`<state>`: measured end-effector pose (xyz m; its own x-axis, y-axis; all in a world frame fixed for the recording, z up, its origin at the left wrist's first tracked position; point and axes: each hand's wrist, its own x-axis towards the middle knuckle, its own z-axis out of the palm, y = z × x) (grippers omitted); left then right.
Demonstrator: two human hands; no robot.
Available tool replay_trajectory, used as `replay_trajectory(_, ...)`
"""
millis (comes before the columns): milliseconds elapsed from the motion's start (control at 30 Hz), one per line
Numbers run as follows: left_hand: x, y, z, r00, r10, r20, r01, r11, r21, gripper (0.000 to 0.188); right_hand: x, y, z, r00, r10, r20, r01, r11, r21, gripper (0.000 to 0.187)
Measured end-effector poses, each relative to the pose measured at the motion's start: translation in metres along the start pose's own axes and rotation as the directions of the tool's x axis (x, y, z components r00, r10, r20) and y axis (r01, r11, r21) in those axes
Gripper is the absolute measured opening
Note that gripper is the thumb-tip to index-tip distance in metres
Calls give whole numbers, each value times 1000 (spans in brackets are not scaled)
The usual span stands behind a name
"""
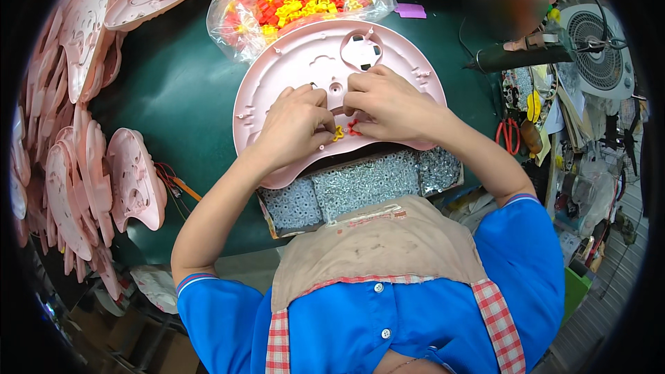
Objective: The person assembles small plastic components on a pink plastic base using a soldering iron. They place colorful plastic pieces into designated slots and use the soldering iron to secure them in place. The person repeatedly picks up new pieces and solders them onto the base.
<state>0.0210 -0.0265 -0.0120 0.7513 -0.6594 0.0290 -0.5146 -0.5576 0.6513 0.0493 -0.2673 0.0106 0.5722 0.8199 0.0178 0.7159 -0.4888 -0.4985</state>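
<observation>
A pink plastic shell [277, 76] with a rounded back and moulded posts lies inner side up in front of me. My left hand [298, 123] is over its left half, fingers curled, with the fingertips at a small yellow plastic piece [339, 133]. Over the middle of the shell, my right hand [384, 105] is closed too, its thumb and fingertips at a small red plastic piece [353, 127]. Both pieces sit near the shell's front edge, close together. My fingers partly cover them, and the undersides of the fingertips are hidden.
Behind the shell lies a clear bag [298, 3] of red and yellow pieces. A divided box [367, 180] of small metal parts stands at the near edge. Pink shells [80, 173] are stacked at left. At right are red-handled pliers [508, 137], a power screwdriver [526, 55] and a fan [597, 48].
</observation>
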Motion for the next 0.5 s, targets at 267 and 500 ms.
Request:
replay_trajectory(267,14,14,-2,983,-139,119,118,978,175,10,-59,-22,-6,913,245,-327,-150,945,292,15)
replay_trajectory(500,17,23,-5,965,-236,109,208,953,222,12,-116,-17,-16,392,259,-883,31,955,294,22)
